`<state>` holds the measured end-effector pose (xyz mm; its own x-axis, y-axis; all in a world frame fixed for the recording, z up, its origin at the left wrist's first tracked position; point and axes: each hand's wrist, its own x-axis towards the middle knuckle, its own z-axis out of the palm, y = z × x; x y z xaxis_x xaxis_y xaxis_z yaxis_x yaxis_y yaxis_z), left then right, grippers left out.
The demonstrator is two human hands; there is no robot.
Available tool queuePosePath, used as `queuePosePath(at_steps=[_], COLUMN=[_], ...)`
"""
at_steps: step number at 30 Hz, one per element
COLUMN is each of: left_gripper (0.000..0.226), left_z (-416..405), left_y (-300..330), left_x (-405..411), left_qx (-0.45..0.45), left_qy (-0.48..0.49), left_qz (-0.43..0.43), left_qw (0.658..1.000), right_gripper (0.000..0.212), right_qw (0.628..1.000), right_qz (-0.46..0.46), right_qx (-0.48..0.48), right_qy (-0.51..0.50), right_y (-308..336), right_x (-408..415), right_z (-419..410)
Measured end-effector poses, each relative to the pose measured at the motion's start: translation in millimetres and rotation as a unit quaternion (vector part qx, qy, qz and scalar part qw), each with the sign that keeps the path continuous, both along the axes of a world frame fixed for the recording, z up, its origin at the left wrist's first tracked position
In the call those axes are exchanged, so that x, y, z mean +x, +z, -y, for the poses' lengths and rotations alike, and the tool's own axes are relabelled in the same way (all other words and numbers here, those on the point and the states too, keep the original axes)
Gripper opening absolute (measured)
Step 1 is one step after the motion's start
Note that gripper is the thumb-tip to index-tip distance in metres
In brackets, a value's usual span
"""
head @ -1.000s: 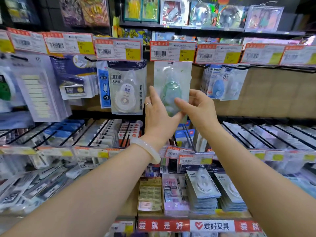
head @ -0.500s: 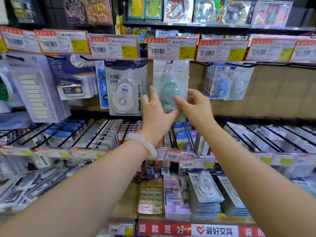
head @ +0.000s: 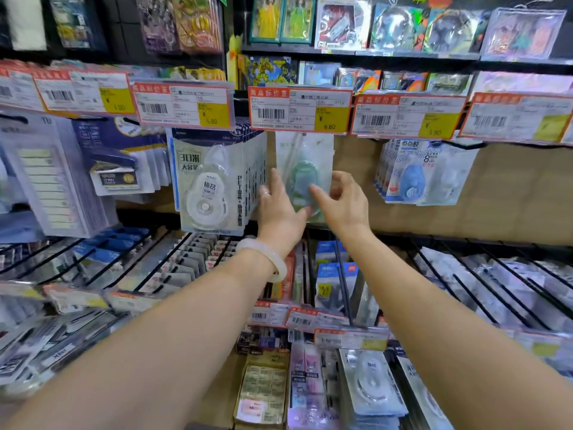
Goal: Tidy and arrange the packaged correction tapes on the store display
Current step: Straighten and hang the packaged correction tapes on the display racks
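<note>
A clear package with a green correction tape (head: 305, 162) hangs under the 6.80 price tag (head: 299, 110). My left hand (head: 279, 212) rests against the package's left edge with its fingers straight up, the thumb lying across the lower front. My right hand (head: 345, 203) pinches the package's right side, thumb on the front and curled fingers behind the edge. To the left hangs a row of white 30-metre correction tape packages (head: 207, 184). Blue and white tape packages (head: 415, 175) hang to the right.
Price tags line the rail above the hooks. Sloping wire racks (head: 483, 283) below hold more stationery packs, with white correction tape packs (head: 370, 383) at the bottom. A staple pack (head: 114, 172) and label sheets hang at the left. Toy boxes fill the top shelf.
Both hands stay on the green package, which sits a little farther back under the price tag. My right fingers have curled more around its right edge.
</note>
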<state>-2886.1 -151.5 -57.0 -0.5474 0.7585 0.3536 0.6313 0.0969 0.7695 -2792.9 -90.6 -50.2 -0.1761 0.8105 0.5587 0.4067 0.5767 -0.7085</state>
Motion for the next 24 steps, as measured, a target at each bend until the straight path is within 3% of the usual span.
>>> queuePosePath(at_steps=[10, 16, 21, 24], left_gripper=[0.094, 0.095, 0.087, 0.069], left_z=[-17.2, -8.1, 26.1, 56.2], left_y=[-1.2, -14.1, -22.5, -21.2], left_x=[-4.8, 3.9, 16.6, 23.4], left_qx=[0.002, -0.06, -0.133, -0.135], left_qy=[0.038, 0.05, 0.015, 0.001], left_qz=[-0.045, -0.057, -0.165, -0.235], left_qw=[0.998, 0.995, 0.977, 0.963], right_gripper=[0.048, 0.065, 0.062, 0.059], right_qw=[0.999, 0.988, 0.966, 0.953], right_qz=[0.038, 0.15, 0.259, 0.302], right_qx=[0.003, -0.029, 0.007, 0.028], right_qy=[0.015, 0.001, -0.013, -0.026], right_y=[-4.4, -12.6, -21.8, -23.0], right_x=[-9.3, 1.1, 25.5, 38.4], right_z=[-23.5, -6.4, 31.0, 57.4])
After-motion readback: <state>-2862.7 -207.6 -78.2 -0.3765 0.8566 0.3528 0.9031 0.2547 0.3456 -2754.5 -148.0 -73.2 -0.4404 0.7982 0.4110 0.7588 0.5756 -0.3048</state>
